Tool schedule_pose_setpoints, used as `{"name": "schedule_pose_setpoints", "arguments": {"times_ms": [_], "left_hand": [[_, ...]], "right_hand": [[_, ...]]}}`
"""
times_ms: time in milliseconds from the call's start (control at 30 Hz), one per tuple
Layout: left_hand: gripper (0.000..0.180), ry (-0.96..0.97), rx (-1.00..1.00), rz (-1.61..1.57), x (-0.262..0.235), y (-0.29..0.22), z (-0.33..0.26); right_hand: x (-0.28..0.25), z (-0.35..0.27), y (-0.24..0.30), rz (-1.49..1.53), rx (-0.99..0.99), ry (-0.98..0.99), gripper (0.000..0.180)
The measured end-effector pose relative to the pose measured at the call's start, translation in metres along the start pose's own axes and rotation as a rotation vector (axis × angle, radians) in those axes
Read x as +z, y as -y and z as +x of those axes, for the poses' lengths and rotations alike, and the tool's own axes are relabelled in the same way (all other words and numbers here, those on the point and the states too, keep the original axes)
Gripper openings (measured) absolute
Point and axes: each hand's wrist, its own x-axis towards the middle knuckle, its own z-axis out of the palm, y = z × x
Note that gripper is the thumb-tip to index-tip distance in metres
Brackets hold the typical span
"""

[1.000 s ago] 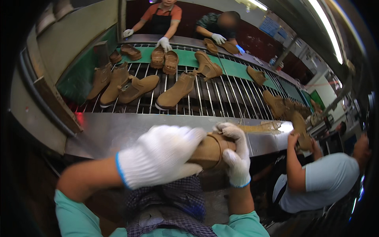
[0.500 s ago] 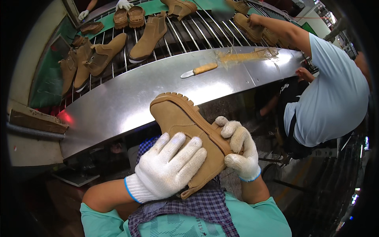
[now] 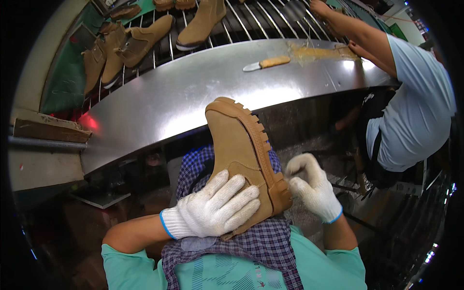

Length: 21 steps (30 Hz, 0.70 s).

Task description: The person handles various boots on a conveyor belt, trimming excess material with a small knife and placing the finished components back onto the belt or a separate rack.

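Note:
A tan suede ankle boot [image 3: 237, 145] with a thick brown lugged sole lies on its side over my lap, toe pointing away from me. My left hand [image 3: 217, 208], in a white knit glove, presses on the ankle and shaft and holds the boot; its thumb is hidden. My right hand [image 3: 314, 186], gloved alike, is just right of the heel and apart from it. Its fingers are curved, with a gap between them and the thumb, and I make out nothing in them. A short knife [image 3: 266, 63] with a wooden handle rests on the metal ledge ahead.
Beyond my lap runs a shiny metal ledge [image 3: 193, 79], with brown tape [image 3: 319, 52] on its right part. Behind it several tan boots [image 3: 145, 41] stand on a rack of metal rollers [image 3: 246, 24]. At the right a person in a light blue shirt [image 3: 415, 106] reaches over the rollers.
My right hand has come off the sole edge and moved right. The boot has turned, showing more of its sole side. The view has shifted, so the ledge and knife sit higher.

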Motion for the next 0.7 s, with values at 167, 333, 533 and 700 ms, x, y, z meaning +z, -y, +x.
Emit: {"name": "schedule_pose_setpoints", "arguments": {"times_ms": [167,333,533,700], "left_hand": [[0.038,0.046,-0.019,-0.052,0.005,-0.004,-0.005],[0.042,0.141,0.002,-0.017,-0.003,-0.001,-0.009],[0.044,0.145,0.02,-0.012,-0.004,0.001,-0.01],[0.041,0.227,0.111,0.058,-0.004,0.003,0.004]], "right_hand": [[-0.01,0.02,-0.005,-0.248,0.219,0.467,0.042],[0.007,0.034,-0.022,0.132,0.332,0.593,0.037],[0.013,0.037,-0.022,0.16,0.226,0.602,0.032],[0.003,0.047,-0.005,-0.3,0.054,0.637,0.056]]}}
